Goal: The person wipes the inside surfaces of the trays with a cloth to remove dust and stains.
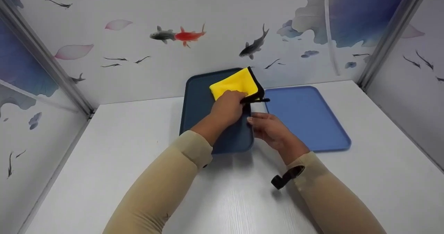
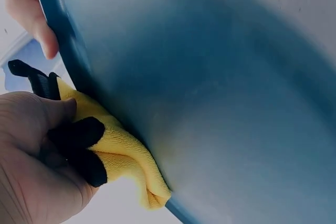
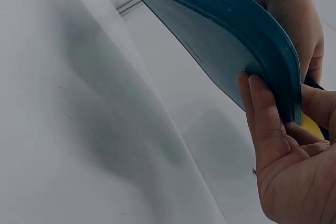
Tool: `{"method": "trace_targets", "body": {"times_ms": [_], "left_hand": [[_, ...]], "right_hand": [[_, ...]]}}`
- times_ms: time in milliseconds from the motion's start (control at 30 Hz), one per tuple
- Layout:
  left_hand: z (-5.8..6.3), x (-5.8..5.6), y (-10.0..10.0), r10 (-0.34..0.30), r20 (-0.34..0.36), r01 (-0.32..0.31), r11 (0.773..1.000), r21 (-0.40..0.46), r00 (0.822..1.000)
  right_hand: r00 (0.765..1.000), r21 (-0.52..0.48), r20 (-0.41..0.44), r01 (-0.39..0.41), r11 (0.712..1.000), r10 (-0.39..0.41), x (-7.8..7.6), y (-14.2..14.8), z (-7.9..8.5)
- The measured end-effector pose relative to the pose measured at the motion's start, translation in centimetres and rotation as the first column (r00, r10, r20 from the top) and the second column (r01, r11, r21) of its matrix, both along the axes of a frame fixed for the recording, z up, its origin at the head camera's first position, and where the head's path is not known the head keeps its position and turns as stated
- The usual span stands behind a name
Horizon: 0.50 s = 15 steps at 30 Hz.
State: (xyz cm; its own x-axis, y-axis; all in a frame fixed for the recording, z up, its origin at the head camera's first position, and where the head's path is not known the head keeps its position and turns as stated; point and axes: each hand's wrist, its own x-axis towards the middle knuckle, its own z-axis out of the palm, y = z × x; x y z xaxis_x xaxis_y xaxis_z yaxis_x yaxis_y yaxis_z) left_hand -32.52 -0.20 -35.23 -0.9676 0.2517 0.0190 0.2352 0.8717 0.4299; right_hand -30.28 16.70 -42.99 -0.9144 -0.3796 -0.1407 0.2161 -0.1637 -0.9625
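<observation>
My left hand point(image 1: 227, 107) grips a folded yellow cloth point(image 1: 236, 83) with black edging. In the left wrist view the cloth point(image 2: 126, 153) lies against the rim of a dark blue tray point(image 2: 210, 103), with the thumb on top of it. My right hand point(image 1: 270, 128) holds this tray point(image 1: 197, 105) by its right edge. In the right wrist view the right hand's fingers point(image 3: 265, 108) are under the tray point(image 3: 210, 30) and the thumb is on the other side of its rim. The tray is held tilted above the table.
A lighter blue tray point(image 1: 305, 119) lies flat on the white table point(image 1: 121, 157), to the right of the dark one. Printed panels with fish and petals point(image 1: 131, 71) stand at the back and both sides. A black strap device point(image 1: 288, 176) sits on my right wrist.
</observation>
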Motion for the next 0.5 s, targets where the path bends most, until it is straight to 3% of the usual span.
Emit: {"method": "trace_targets", "body": {"times_ms": [133, 333, 500], "left_hand": [[0.0, 0.5, 0.0, -0.015, 0.018, 0.014, 0.999, 0.040, 1.000], [-0.3, 0.2, -0.9, -0.017, 0.041, 0.013, 0.996, 0.087, 0.999], [-0.5, -0.3, -2.3, -0.066, -0.063, 0.063, 0.997, -0.049, 0.996]], "right_hand": [[1.000, -0.001, 0.004, 0.008, 1.000, -0.008, 0.0, 0.3, 0.1], [0.999, -0.030, 0.028, 0.036, 0.999, -0.035, 0.1, 0.4, 0.4], [0.999, -0.038, 0.009, 0.045, 0.998, -0.044, 0.0, 0.3, 0.3]]}}
